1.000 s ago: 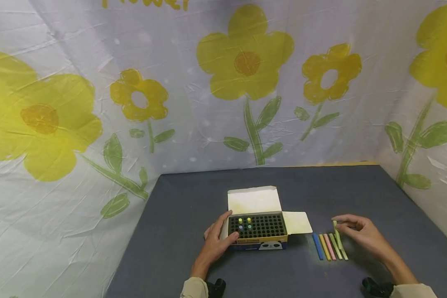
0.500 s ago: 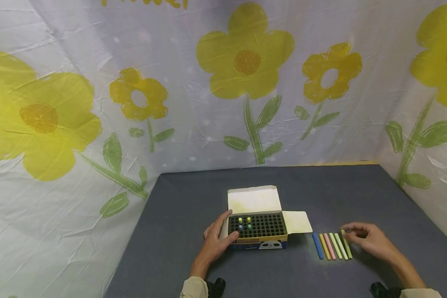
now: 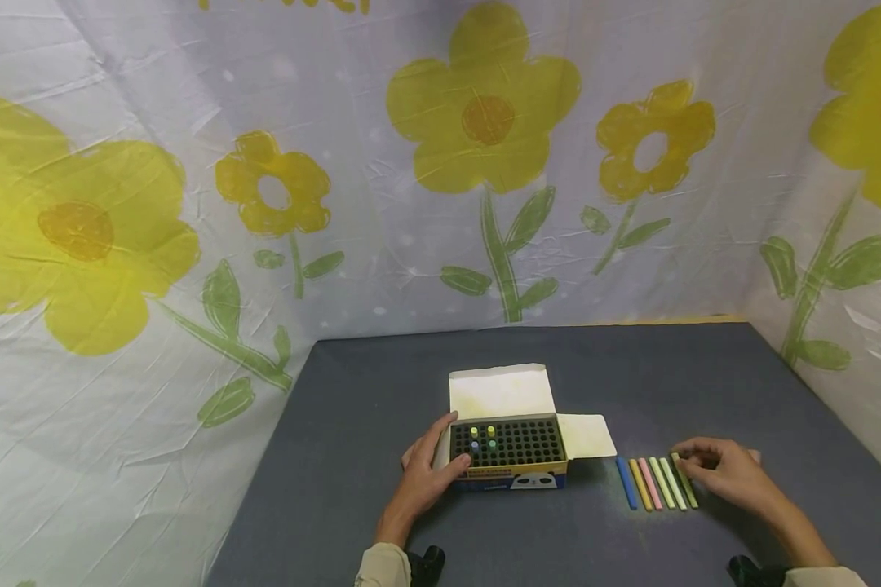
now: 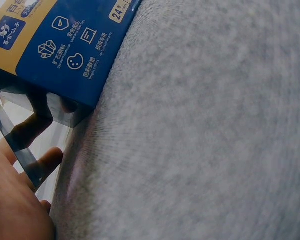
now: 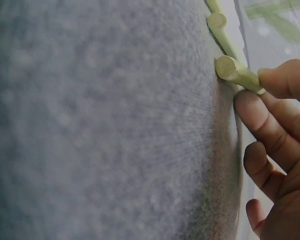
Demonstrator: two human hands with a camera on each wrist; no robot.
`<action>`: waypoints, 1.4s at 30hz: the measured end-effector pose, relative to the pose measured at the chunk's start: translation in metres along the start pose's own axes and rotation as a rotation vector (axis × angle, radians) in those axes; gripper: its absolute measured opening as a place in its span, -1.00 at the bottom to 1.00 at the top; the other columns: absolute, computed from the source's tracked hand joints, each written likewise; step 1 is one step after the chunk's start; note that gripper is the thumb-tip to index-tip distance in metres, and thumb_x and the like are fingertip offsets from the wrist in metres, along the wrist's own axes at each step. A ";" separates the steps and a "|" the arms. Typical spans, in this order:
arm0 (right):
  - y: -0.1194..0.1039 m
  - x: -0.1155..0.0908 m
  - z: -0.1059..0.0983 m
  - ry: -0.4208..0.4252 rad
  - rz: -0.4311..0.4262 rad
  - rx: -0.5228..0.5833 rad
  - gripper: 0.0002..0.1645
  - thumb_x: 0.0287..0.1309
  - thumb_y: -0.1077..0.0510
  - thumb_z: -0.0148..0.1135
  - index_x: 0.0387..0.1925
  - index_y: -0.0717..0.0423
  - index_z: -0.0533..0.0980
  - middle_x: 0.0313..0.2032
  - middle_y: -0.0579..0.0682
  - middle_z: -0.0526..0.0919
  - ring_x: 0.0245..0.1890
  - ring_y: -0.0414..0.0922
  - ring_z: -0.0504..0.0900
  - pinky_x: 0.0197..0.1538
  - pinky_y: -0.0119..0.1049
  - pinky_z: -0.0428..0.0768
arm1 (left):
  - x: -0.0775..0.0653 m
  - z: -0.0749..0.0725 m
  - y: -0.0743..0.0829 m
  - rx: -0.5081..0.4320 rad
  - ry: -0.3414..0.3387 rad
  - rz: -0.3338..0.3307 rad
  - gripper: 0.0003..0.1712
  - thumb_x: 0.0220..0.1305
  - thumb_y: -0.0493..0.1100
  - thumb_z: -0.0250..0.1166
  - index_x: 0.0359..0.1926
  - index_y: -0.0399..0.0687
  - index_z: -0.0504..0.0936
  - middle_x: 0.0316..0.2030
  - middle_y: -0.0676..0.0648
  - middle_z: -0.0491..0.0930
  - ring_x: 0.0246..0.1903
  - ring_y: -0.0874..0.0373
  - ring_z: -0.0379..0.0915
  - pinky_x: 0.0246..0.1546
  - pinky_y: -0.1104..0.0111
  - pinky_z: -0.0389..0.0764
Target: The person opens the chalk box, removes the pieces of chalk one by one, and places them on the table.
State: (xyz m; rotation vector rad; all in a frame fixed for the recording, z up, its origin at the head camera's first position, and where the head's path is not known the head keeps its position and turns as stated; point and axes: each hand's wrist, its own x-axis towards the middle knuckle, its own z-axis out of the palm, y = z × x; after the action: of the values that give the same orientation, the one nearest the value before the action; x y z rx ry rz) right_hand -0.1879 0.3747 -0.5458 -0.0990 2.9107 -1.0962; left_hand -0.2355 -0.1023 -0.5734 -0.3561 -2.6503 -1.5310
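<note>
My left hand [image 3: 420, 485] holds the left end of an open chalk box [image 3: 477, 483], thumb at the near corner and index finger at the far one. In the left wrist view the box's blue and yellow printed side [image 4: 65, 47] shows, with fingers round its end. Several chalk ends stick up from the black holed insert [image 3: 532, 440]. Thumb and fingertips of my right hand [image 3: 734, 473] pinch the far end of a green chalk stick [image 5: 235, 70], rightmost in a row on the table. Beside it lie pale green sticks [image 3: 671, 481], then pink [image 3: 649, 484], yellow [image 3: 640, 485] and blue [image 3: 626, 484] ones.
The box's white lid [image 3: 501, 391] stands raised at the back, and a side flap [image 3: 586, 436] spreads right, close to the blue chalk. Dark grey cloth covers the table [image 3: 360, 408]. A flower-printed curtain [image 3: 382, 244] encloses its back and sides.
My right hand has moved right, bringing the green chalk from a tilted position over the row down to the row's right end. My left hand stays on the box.
</note>
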 end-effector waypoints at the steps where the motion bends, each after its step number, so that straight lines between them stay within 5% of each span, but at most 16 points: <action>1: 0.000 0.000 0.000 0.006 -0.001 -0.020 -0.70 0.37 0.02 0.28 -0.04 0.13 0.69 -0.40 -0.18 0.77 -0.44 -0.41 0.60 -0.10 0.06 -0.01 | 0.000 0.000 0.000 -0.001 0.001 -0.001 -0.19 0.22 0.21 0.38 0.47 0.57 0.29 0.44 0.00 0.38 0.41 -0.25 0.11 0.22 -0.34 0.12; 12: -0.005 -0.001 0.004 0.052 -0.060 -0.079 -0.83 0.29 0.10 0.33 -0.15 0.07 0.70 -0.53 -0.30 0.68 -0.54 -0.40 0.49 -0.15 0.00 -0.05 | 0.001 -0.001 0.001 -0.004 -0.003 -0.003 -0.18 0.21 0.20 0.39 0.47 0.59 0.29 0.43 0.00 0.39 0.39 -0.23 0.12 0.19 -0.32 0.13; 20: -0.007 0.000 0.001 0.079 -0.023 -0.091 -0.73 0.38 -0.04 0.26 -0.10 0.04 0.70 -0.47 -0.27 0.72 -0.49 -0.41 0.54 -0.14 0.02 0.01 | 0.003 -0.001 0.002 -0.007 -0.011 0.018 -0.18 0.22 0.19 0.39 0.48 0.56 0.29 0.43 0.01 0.39 0.38 -0.20 0.16 0.22 -0.31 0.06; 25: -0.015 0.002 0.001 0.090 -0.022 0.024 -0.62 0.40 -0.05 0.25 0.05 0.11 0.64 -0.32 -0.09 0.80 -0.40 -0.38 0.65 0.05 0.07 0.28 | 0.003 -0.001 0.001 -0.006 -0.011 0.019 -0.18 0.22 0.19 0.38 0.48 0.56 0.30 0.43 0.01 0.38 0.39 -0.22 0.14 0.22 -0.31 0.06; 28: -0.022 0.003 0.002 0.087 -0.026 0.123 -0.54 0.42 -0.04 0.24 0.15 0.18 0.59 -0.23 0.04 0.78 -0.35 -0.30 0.67 -0.21 -0.20 0.54 | 0.003 -0.002 0.001 -0.009 -0.014 0.017 -0.19 0.23 0.20 0.38 0.48 0.56 0.30 0.45 0.01 0.37 0.41 -0.25 0.10 0.23 -0.34 0.06; 34: -0.034 0.006 0.008 0.109 -0.060 0.196 -0.53 0.43 -0.02 0.23 0.21 0.17 0.56 -0.23 0.02 0.70 -0.31 -0.19 0.61 -0.32 -0.29 0.47 | 0.002 -0.001 -0.001 -0.012 -0.019 0.010 -0.19 0.24 0.20 0.37 0.48 0.57 0.29 0.46 0.00 0.35 0.45 -0.29 0.05 0.24 -0.36 0.07; 42: -0.055 0.013 0.018 0.105 -0.100 0.269 -0.54 0.43 0.02 0.23 0.23 0.17 0.55 -0.17 0.01 0.69 -0.18 -0.32 0.56 -0.09 -0.15 0.53 | -0.001 -0.001 0.000 -0.014 -0.016 0.005 -0.20 0.23 0.20 0.37 0.47 0.56 0.30 0.46 -0.01 0.36 0.45 -0.28 0.06 0.24 -0.36 0.06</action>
State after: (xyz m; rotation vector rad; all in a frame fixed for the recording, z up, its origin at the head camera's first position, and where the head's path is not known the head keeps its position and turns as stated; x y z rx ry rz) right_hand -0.1978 0.3212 -0.5230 -0.1859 2.8397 -1.5417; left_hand -0.2350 -0.1032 -0.5728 -0.3766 -2.6497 -1.5526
